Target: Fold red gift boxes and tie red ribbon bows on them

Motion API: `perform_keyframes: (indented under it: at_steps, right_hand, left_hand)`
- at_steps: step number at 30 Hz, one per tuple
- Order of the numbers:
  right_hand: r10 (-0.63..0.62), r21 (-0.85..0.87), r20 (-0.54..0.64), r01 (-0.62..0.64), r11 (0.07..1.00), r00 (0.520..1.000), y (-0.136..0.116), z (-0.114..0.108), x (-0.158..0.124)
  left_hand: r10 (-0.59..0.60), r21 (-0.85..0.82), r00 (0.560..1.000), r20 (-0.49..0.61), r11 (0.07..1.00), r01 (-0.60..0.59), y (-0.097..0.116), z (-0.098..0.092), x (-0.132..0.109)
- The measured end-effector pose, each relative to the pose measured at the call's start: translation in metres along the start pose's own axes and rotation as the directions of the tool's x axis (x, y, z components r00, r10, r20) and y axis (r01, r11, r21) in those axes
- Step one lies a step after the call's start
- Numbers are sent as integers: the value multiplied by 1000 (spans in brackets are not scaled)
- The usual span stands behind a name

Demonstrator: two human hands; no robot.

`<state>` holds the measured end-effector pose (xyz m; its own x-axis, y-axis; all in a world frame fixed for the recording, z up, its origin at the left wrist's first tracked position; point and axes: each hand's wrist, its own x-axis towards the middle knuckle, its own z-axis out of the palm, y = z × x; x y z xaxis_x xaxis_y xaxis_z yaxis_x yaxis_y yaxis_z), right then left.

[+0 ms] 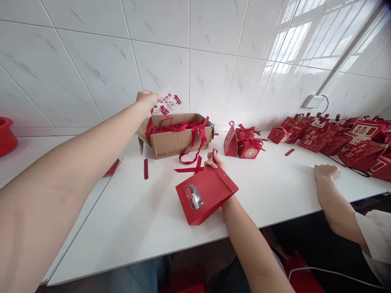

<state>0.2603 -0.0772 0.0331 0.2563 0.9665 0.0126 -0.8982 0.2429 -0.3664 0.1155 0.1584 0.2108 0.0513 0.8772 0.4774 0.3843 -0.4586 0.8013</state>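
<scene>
My left hand (147, 102) is raised above the left end of an open cardboard box (180, 143), its fingers closed on a card (170, 103) with red characters and a small drawing. A red ribbon trails just below that hand, over the box's edge. Tangled red ribbons (175, 127) fill the box, and a few hang down its front. In my right hand (215, 160) is a red paper gift bag (207, 195), gripped near its folded top and tilted over the table. A clear window (193, 196) in the bag's face shows something red inside; what it is I cannot tell.
Small red gift boxes (244, 142) stand right of the cardboard box. Many red bags (332, 136) crowd the table's right side, by a co-worker's closed hand (326, 172). Red strips (146, 169) lie on the white table (134, 228). A red tub (6, 136) is far left.
</scene>
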Motion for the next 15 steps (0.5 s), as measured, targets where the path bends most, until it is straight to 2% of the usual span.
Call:
perform_keyframes:
  at_steps: [3, 5, 6, 8, 11, 13, 15]
  right_hand:
    - [25, 14, -33, -24, 1000, 999, -1, 4, -2]
    - [25, 0, -22, -25, 1000, 999, -1, 5, -4]
    - [9, -15, -6, -9, 1000, 1000, -1, 6, -5]
    - [-34, -57, 22, 35, 998, 999, -2, 7, -6]
    - [-129, -145, 23, 131, 981, 991, -2, 14, -7]
    - [-227, -232, 13, 223, 947, 974, 1, 24, -6]
    - [-335, -342, -8, 312, 886, 942, 9, 36, -4]
  left_hand:
    - [135, 118, 989, -53, 985, -129, 3, -7, -13]
    - [255, 198, 957, -138, 954, -226, 10, -12, -20]
    - [289, 187, 940, -181, 948, -256, 15, -14, -25]
    - [301, 45, 924, -235, 953, -299, 24, -20, -39]
    - [334, -181, 926, -174, 914, -363, 36, -38, -79]
    - [380, -242, 923, -65, 891, -384, 42, -55, -114]
    - [425, -255, 905, -18, 873, -415, 46, -73, -147]
